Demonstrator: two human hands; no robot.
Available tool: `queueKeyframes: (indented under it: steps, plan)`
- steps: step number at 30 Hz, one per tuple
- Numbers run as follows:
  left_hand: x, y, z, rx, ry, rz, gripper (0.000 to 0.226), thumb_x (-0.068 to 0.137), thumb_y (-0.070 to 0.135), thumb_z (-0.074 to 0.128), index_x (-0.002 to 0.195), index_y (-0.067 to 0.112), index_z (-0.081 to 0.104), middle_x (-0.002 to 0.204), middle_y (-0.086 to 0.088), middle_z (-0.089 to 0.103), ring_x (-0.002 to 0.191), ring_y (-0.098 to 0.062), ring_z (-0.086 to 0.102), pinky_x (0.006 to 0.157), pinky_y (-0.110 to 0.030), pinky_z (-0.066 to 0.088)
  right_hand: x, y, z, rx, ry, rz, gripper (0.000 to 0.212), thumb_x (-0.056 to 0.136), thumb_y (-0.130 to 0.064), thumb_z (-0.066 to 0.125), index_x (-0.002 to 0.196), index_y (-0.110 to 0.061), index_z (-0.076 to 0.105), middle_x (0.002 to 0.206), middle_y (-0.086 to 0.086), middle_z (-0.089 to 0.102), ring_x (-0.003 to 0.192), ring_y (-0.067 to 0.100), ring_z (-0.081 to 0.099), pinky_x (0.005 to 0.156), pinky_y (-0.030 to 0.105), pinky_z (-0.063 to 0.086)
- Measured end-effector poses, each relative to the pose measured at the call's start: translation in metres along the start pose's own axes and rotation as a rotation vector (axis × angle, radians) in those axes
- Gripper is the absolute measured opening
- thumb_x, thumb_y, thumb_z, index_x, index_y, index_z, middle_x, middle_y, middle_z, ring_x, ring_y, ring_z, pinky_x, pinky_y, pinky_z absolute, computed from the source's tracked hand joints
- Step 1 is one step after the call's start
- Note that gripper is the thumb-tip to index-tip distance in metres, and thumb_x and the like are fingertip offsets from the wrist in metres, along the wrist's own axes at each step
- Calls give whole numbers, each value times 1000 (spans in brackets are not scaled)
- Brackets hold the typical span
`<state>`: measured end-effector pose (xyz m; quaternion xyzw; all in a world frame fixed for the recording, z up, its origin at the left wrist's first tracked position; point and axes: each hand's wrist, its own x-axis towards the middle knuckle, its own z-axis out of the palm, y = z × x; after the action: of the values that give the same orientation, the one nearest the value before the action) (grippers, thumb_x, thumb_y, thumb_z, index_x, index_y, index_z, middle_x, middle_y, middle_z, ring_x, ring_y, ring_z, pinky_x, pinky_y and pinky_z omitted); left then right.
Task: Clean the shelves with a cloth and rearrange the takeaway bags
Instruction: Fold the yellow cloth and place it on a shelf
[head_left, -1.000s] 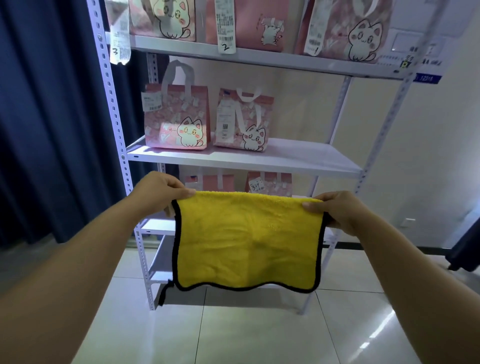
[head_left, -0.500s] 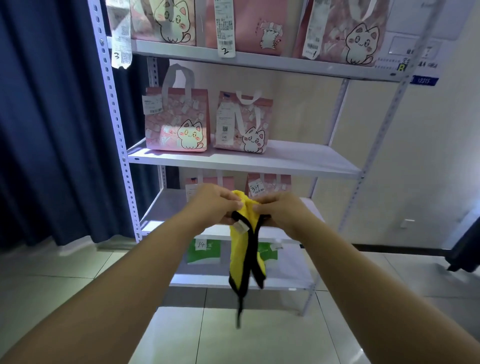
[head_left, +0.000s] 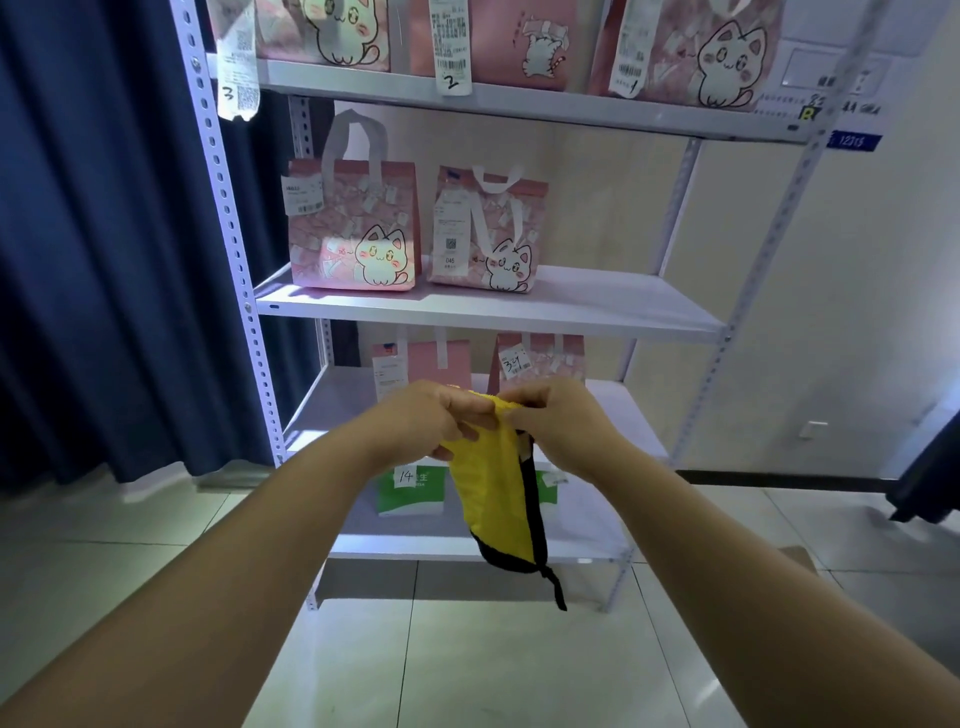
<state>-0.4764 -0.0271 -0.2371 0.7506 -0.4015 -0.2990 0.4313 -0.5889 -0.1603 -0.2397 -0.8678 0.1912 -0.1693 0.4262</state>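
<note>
Two hands meet in front of me in the head view. My left hand (head_left: 441, 421) and my right hand (head_left: 561, 426) both pinch the top of the yellow cloth (head_left: 493, 488), so each grip is closed on it. The cloth is folded and hangs in the air, with its black edge on the right.

Behind it stands the white rack (head_left: 228, 208). On the middle shelf (head_left: 597, 301) sit a big pink bag (head_left: 353, 234) and, just beside it, a small pink bag (head_left: 488, 234), both with a cat on them. My hands hide part of the lower pink bags (head_left: 540, 358). The cloth hangs in front of the lowest shelf, where a green bag (head_left: 410, 499) stands. A blue curtain (head_left: 104, 234) hangs left of the rack. The floor (head_left: 467, 649) has pale tiles.
</note>
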Motion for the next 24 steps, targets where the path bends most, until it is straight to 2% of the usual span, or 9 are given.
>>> queueKeyframes:
  steps: [4,6,8,10,14,18,20,22,24]
  plan:
    - [0,-18,-4,139,151,80,28,88,13,59,107,33,62,99,15,62,93,-9,57,77,-27,49,-1,-2,-6,-15,15,25,26,88,1,54,91,-18,71,84,16,70,68,21,59,71,37,56]
    - [3,-32,-8,282,295,102,29,82,25,68,103,39,54,103,9,55,100,-16,52,80,-30,47,-2,-3,-10,-16,6,9,27,88,4,53,99,-13,71,90,13,70,73,20,60,69,26,54]
    - [5,-44,-14,425,337,82,35,76,35,73,98,47,50,117,3,48,115,-22,42,94,-38,41,-2,-3,-14,-23,-4,-21,28,88,4,54,103,-13,70,91,5,69,77,15,61,62,10,49]
    - [5,-49,-17,501,301,76,31,75,39,73,95,47,51,122,1,44,120,-23,34,97,-39,33,-1,-1,-18,8,-14,-53,29,87,5,55,97,-17,71,90,0,68,82,14,63,68,12,50]
    - [8,-49,-21,604,224,222,19,78,41,69,91,27,65,99,14,53,100,-12,45,93,-33,40,1,8,-27,17,-2,-95,37,86,7,56,85,-28,69,83,-3,68,74,11,62,71,26,51]
    - [20,-43,-33,634,155,261,27,75,46,69,85,21,70,114,9,61,97,-8,50,90,-32,44,0,20,-41,-156,17,-97,27,87,3,57,99,-18,70,82,-6,66,69,9,59,72,31,52]
    - [27,-34,-34,613,190,285,31,73,47,70,80,18,68,107,4,66,91,-13,56,86,-35,48,-1,26,-49,-264,38,-70,25,88,0,56,102,-15,70,80,-12,64,71,5,59,75,27,48]
    - [35,-21,-29,611,226,325,35,72,46,72,81,12,70,88,-2,68,80,-20,59,74,-38,51,-1,31,-55,-336,75,-49,22,91,-2,54,102,-14,68,78,-8,62,72,8,59,70,21,44]
    - [44,-9,-21,563,230,361,29,70,41,75,80,15,70,78,0,66,73,-16,58,67,-34,48,2,38,-62,-395,139,-30,22,92,-4,51,105,-13,66,80,-3,61,75,14,58,66,22,42]
